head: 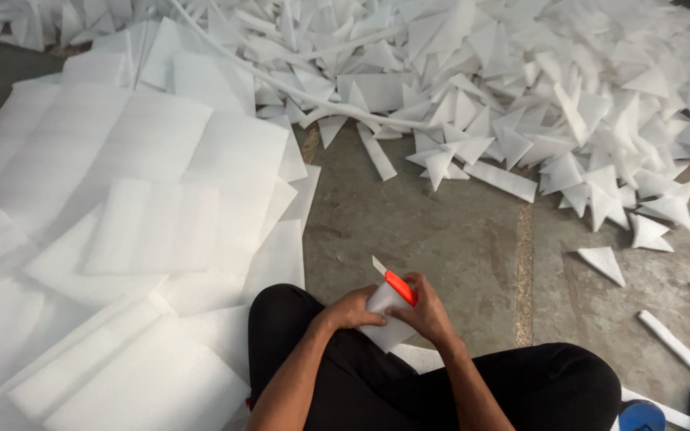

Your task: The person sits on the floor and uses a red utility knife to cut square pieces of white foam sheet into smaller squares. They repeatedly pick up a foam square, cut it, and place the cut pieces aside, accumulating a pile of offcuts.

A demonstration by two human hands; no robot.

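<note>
I sit cross-legged on the floor in black trousers. My left hand point(350, 310) grips a small white foam piece point(383, 319) held over my lap. My right hand point(427, 311) holds an orange utility knife point(399, 286), whose blade tip pokes up at the foam's top edge. Both hands are close together, touching the foam from either side.
Overlapping white foam sheets point(121, 207) cover the floor on my left. A big heap of cut foam triangles point(537, 88) lies ahead and right, with stray triangles point(603, 263) and strips point(676, 347) on the bare concrete floor point(441, 231). Blue footwear point(640, 417) shows bottom right.
</note>
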